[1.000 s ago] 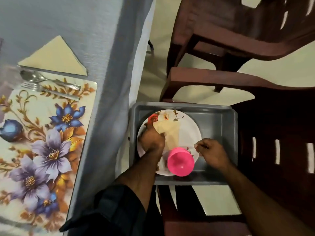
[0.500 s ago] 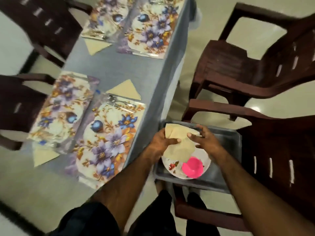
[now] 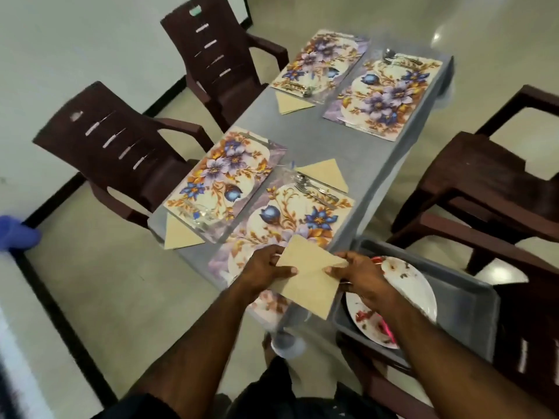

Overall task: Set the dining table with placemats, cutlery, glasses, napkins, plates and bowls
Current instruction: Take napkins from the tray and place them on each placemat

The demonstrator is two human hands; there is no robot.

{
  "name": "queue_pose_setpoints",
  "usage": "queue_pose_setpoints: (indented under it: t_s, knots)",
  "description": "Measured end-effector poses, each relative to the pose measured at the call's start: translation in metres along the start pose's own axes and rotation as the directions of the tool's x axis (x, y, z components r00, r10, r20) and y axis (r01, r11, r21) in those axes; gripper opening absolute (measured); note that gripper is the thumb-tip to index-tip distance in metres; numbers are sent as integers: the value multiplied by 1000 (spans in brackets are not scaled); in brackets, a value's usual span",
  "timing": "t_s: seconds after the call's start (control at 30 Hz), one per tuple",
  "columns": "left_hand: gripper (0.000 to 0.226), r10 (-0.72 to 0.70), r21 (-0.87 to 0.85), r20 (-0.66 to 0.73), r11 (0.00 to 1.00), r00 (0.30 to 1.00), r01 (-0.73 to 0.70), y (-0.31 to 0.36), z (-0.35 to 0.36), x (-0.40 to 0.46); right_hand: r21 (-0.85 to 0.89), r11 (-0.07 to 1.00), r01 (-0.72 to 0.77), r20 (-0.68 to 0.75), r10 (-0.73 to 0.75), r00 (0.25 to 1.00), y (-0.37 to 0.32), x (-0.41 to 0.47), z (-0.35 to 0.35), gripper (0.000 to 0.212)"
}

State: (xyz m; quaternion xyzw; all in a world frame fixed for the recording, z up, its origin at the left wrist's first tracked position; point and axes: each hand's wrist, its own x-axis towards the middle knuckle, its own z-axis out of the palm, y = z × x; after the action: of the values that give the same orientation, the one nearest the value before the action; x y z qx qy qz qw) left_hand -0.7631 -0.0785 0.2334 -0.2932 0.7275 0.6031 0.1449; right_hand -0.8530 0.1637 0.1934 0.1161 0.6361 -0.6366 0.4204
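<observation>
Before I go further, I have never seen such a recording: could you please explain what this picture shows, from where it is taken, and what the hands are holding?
No machine here: a person wears a camera on the head, looking down at both bare hands. The left hand and right hand each pinch a beige folded paper napkin above the near edge of the grey dining table. On the table lie four floral placemats, such as the nearest one, three beige triangular napkins, and a metal fork and spoon. To the right, a grey plastic tub sits on a brown chair and holds a white patterned plate.
</observation>
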Motion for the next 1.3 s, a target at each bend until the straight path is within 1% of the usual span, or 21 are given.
queue_pose_setpoints:
  t_s: [0.07,0.13,0.23,0.27,0.33,0.4,0.5,0.53,0.63,0.7,0.73,0.77,0.83,0.9,0.97,1.03,1.07,1.13,1.2,1.23,1.3]
  knots:
    - [46,24,9,-13,1000,1000,-24,-12,-37,16,-65,998,0,-35,-2,999,-2,14,38,37]
    - [45,89,88,-66,993,994,-83,-23,-66,37,-85,996,-1,-104,-8,995,-1,34,65,34]
    - [36,166,233,-142,964,976,-130,-42,-104,65,-182,983,12,-253,-59,966,18,74,89,44]
    - [33,195,307,-164,942,967,-137,-46,-111,70,-211,977,-2,-293,-61,954,26,85,90,48]
    - [30,290,538,-207,832,934,-139,-51,-114,69,-236,971,-44,-343,-40,939,24,76,99,49]
    - [32,356,661,-166,732,919,-164,-54,-123,70,-280,954,-108,-416,-20,909,15,64,117,49]
    - [35,359,707,-53,673,932,-219,-58,-115,68,-516,845,-140,-419,-106,902,46,81,94,59]
    - [36,362,716,-24,657,932,-237,-61,-113,69,-564,807,-174,-450,-125,884,53,86,86,58]
    - [42,373,752,13,607,928,-255,-66,-104,70,-671,723,-167,-480,-251,840,21,50,106,44]
    - [50,371,777,26,577,928,-252,-66,-104,75,-772,617,-151,-431,-334,838,4,39,117,47]
    - [53,366,787,39,563,930,-254,-65,-105,79,-830,539,-144,-377,-351,857,1,41,118,51]
    - [55,358,804,64,535,931,-261,-64,-106,82,-884,445,-144,-321,-353,879,-1,45,118,56]
    - [55,352,851,137,436,926,-292,-63,-108,89,-950,300,-81,-178,-310,934,-9,52,123,67]
    - [49,340,870,162,394,926,-297,-63,-107,95,-988,156,11,-33,-276,961,-11,60,124,67]
    - [39,319,873,142,406,937,-271,-62,-104,98,-990,119,72,34,-300,953,-11,67,121,56]
    - [30,292,871,117,428,949,-239,-60,-100,100,-986,122,116,69,-330,942,-14,70,116,37]
    - [27,287,866,107,443,952,-231,-58,-99,99,-986,99,132,90,-345,934,-16,70,114,29]
    - [20,329,856,99,453,939,-249,-50,-101,98,-985,16,171,150,-407,901,-23,71,111,20]
    - [14,426,847,80,448,901,-287,-35,-105,99,-982,-24,186,175,-482,859,-37,73,106,18]
    - [12,493,839,66,444,868,-315,-25,-108,101,-984,-51,173,175,-501,848,-47,75,104,18]
    - [10,634,827,48,408,772,-386,-2,-113,106,-982,-119,146,188,-568,801,-68,81,102,20]
